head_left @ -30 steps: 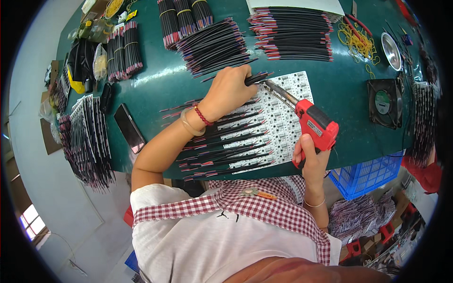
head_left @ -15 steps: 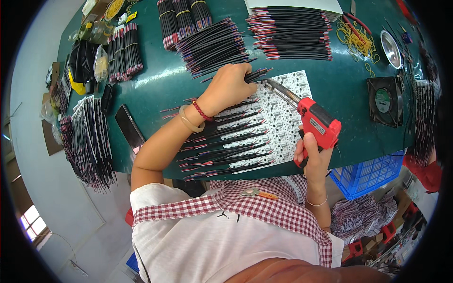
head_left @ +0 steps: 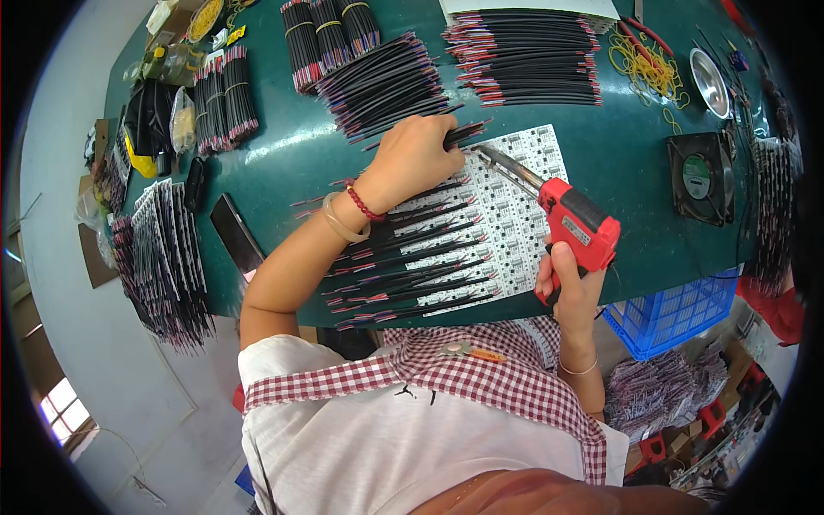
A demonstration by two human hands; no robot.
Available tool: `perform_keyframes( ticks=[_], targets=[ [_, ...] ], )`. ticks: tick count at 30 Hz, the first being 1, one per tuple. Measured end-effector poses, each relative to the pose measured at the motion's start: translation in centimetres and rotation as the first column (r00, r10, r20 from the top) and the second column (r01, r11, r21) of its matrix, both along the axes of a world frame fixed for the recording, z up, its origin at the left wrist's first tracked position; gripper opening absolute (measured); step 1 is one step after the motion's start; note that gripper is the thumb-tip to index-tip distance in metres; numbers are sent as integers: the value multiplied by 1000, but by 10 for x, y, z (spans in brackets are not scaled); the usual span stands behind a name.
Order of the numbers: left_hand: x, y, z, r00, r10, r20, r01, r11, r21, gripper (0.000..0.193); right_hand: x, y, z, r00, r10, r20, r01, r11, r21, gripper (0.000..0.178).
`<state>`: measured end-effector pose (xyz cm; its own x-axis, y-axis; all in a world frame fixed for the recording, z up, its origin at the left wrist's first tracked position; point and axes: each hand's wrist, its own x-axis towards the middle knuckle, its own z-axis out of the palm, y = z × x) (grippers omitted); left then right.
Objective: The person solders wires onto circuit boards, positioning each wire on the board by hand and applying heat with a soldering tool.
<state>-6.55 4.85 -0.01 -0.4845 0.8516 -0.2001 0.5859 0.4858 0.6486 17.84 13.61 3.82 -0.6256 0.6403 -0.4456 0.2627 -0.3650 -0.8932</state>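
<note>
My left hand (head_left: pixel 416 157) is closed round a few black wires (head_left: pixel 466 135), whose stripped, coloured ends point right past my fingers. In my right hand (head_left: pixel 570 287) is a red soldering gun (head_left: pixel 579 225), gripped by its handle. Its metal tip reaches up and left to the top part of a white circuit board panel (head_left: pixel 524 206), close to the ends of the held wires. Whether tip and wire touch I cannot tell. Rows of black wires (head_left: pixel 412 273) lie across the panel's left part below my left hand.
Loose black wires (head_left: pixel 390 86) and a larger stack (head_left: pixel 524 60) lie beyond the panel. Tied bundles (head_left: pixel 225 99), a phone (head_left: pixel 236 236) and finished boards (head_left: pixel 163 257) are at left. To the right are yellow rubber bands (head_left: pixel 644 64), a metal bowl (head_left: pixel 709 83), a fan (head_left: pixel 699 178) and a blue crate (head_left: pixel 669 318).
The view has shifted very slightly. Both hands stay almost in place, with the soldering gun's tip still at the panel's top. A red sleeve at the far right has moved a little.
</note>
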Motion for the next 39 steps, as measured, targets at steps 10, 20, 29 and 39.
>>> perform_keyframes(
  ticks=[10,20,29,39],
  targets=[
    [16,-2,2,993,-6,-122,5,1000,-7,15,5,-6,8,996,-9,93,6,999,36,27],
    [17,0,3,983,-21,-182,18,1000,-21,15,19,-7,12,998,-55,-8,55,999,1,26],
    [17,-11,8,981,2,-195,6,999,40,14,33,-5,15,996,-81,-26,80,996,-41,33],
    [34,-16,22,994,92,54,-101,975,200,16,43,-8,7,995,-97,-37,93,989,-111,33]
  ],
)
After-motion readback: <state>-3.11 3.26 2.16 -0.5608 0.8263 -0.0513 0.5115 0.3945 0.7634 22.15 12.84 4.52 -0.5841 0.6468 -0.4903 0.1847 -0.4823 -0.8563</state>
